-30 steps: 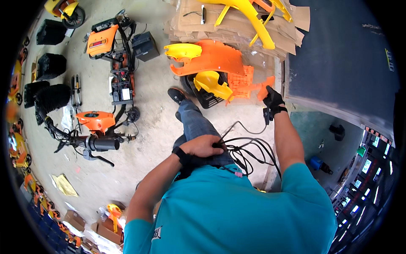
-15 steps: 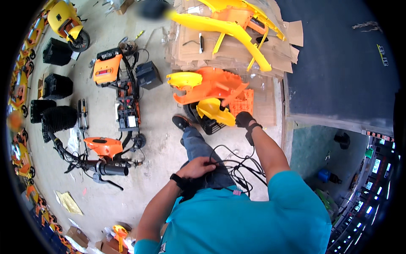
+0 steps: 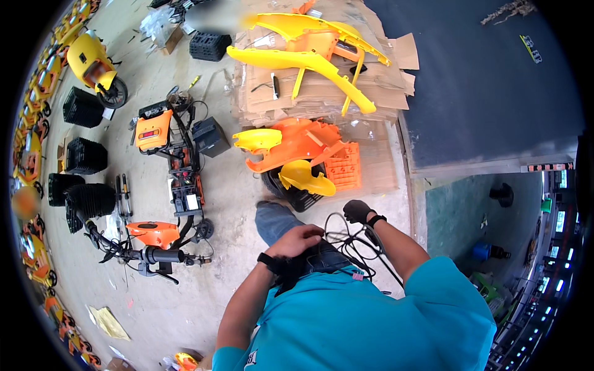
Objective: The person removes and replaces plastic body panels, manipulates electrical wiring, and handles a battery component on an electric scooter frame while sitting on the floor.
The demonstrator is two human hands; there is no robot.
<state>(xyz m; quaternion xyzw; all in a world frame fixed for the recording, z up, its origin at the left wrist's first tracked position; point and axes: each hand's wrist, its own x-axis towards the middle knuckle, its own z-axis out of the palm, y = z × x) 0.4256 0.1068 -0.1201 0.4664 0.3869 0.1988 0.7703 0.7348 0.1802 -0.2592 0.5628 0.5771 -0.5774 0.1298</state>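
Observation:
My bare left hand (image 3: 297,240), with a black band at its wrist, is in front of my waist. Its fingers are closed on a loop of thin black cable (image 3: 352,248). Several loose coils of that cable spread between my two hands and trail toward my right side. My right hand (image 3: 357,212) wears a dark glove and is curled into a fist above the coils; what it holds is hidden. A dark strap-like piece (image 3: 372,235) hangs below its wrist, close to the cable.
Ahead lie orange and yellow body panels (image 3: 297,145) beside an orange grid plate (image 3: 343,167). Yellow panels (image 3: 303,59) rest on stacked cardboard (image 3: 247,99). At left stands a stripped scooter frame (image 3: 184,173), with black crates (image 3: 85,156) beyond. A dark platform (image 3: 470,93) fills the right.
My right hand has drawn back from beside the yellow panel toward my body. My left hand has stayed at the cable, slightly raised. The view has shifted.

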